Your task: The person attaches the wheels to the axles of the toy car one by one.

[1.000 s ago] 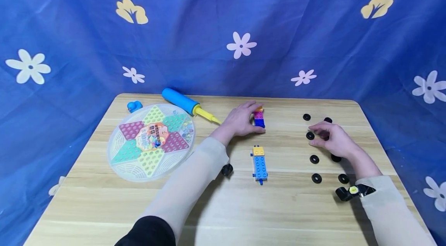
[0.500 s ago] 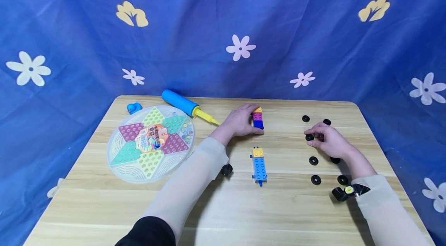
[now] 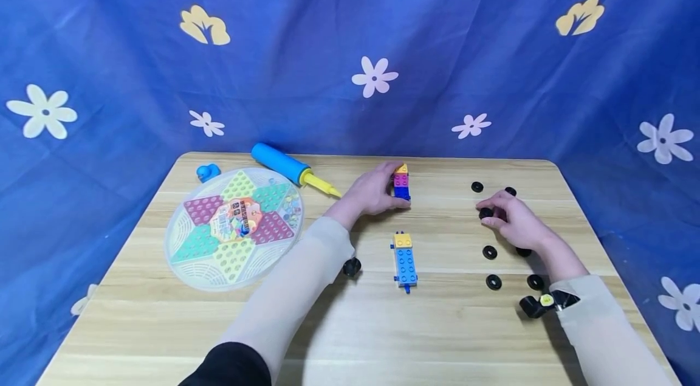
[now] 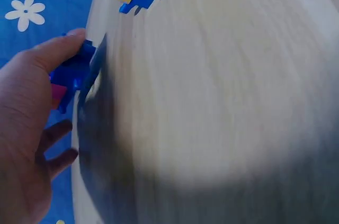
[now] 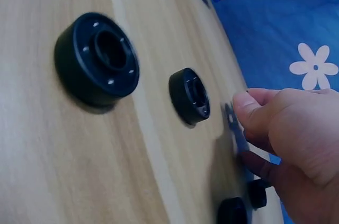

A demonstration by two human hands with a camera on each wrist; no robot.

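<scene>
In the head view my left hand (image 3: 374, 191) grips a small toy car body of blue, pink and orange bricks (image 3: 401, 180) near the table's back edge. Its thumb presses the blue end (image 4: 77, 70) in the left wrist view. My right hand (image 3: 516, 220) pinches a black toy wheel (image 3: 485, 213) between thumb and fingertips; in the right wrist view that wheel is hidden by the hand. A longer blue brick car base with a yellow end (image 3: 405, 264) lies on the table between the hands, with small blue axle stubs at its sides.
Several loose black wheels (image 3: 489, 252) lie in two rows at the right. To the left lie a round Chinese checkers board (image 3: 186, 252), a blue and yellow pump (image 3: 280, 162) and a blue rubber duck (image 3: 208, 172). A flowered blue curtain (image 3: 306, 70) hangs behind the table.
My right fingers have closed on the black wheel, which looks slightly raised and tilted. My left hand stays at the blue, pink and orange bricks. The head view has shifted slightly.
</scene>
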